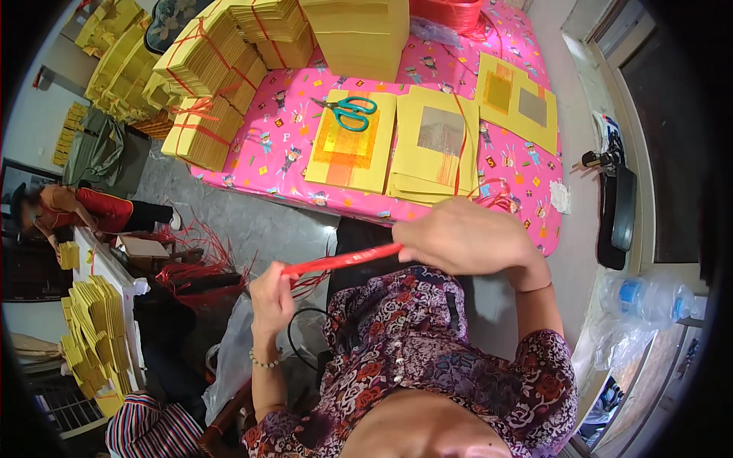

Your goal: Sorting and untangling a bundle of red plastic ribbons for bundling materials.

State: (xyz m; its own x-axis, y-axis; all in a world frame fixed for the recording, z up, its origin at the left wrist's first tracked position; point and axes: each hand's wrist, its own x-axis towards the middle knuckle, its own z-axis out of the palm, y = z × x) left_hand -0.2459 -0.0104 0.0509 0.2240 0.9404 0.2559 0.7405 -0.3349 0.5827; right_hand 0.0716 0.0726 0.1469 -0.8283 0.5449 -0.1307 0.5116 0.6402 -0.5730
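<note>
A flat red plastic strip (343, 260) is stretched between my two hands, in front of my body and just off the table's near edge. My left hand (271, 296) is closed on its left end, with loose red strands hanging beside it. Higher up, my right hand (469, 237) grips the other end, its fingertips partly hidden. Beyond the hands, scissors (353, 114) with teal handles lie on a yellow paper stack (324, 164) bearing a gold square. Beside it rests another yellow paper stack (412, 172) with a silver square and a red strand across it.
Tall bundles of yellow paper (206, 57) tied with red strips stand at the table's far left. More yellow sheets (500, 126) and a red basket (450, 14) are at the back right. Another person (76, 206) works at the left. A plastic bottle (649, 298) is at the right.
</note>
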